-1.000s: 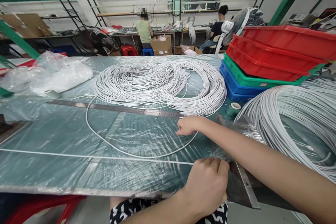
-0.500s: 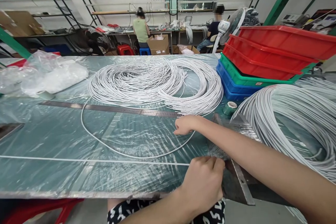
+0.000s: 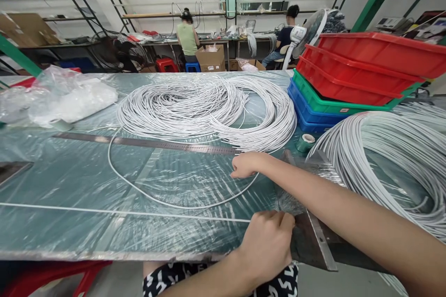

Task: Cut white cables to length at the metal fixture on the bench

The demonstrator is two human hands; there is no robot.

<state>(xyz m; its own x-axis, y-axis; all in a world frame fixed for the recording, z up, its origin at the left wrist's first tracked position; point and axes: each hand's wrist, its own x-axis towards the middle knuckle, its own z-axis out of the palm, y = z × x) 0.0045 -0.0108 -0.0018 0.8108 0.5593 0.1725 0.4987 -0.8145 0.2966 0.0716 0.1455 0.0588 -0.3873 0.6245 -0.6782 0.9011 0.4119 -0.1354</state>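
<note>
My left hand (image 3: 267, 240), at the table's front edge, is closed around the end of a white cable (image 3: 125, 212) stretched straight to the left, out of view. Farther in, my right hand (image 3: 245, 165) is closed where the right end of a looped white cable (image 3: 188, 207) runs under it. Its fingertips are hidden. Just beyond that hand, a long steel ruler (image 3: 149, 143) lies flat, its right end by the knuckles. Large coils of white cable (image 3: 181, 109) and a smaller coil (image 3: 275, 120) rest behind the ruler.
Stacked red bins (image 3: 369, 62), a green bin (image 3: 334, 102) and blue bins stand at the right. Near them are a tape roll (image 3: 305, 142) and a grey cable coil (image 3: 337, 148). A metal plate (image 3: 320, 241) lies at the front right. Plastic bags (image 3: 69, 97) are at left.
My left hand has shifted slightly to the left, and the straight cable's left part sits a little higher. My right hand stays where it was.
</note>
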